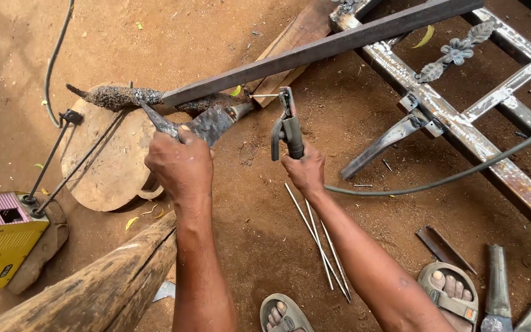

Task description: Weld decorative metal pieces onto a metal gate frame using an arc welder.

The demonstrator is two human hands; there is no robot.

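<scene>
Both hands' fingers clenched: left hand (178,165) around blade (210,125), right hand (304,170) around electrode holder (287,126).

**Ground layout**

A steel bar (314,52) lies across a blade (207,123) on a wooden disc (109,166). The welding machine (1,237) sits left, the gate frame (462,117) right, spare rods (318,240) between the feet, a log (93,289) nearest.

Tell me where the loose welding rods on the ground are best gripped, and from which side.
Probably the welding rods are best pinched near their lower ends, from above. They lie flat on the dirt in a fan under the right hand, converging beside the sandal, so one pinch there could gather them.
</scene>
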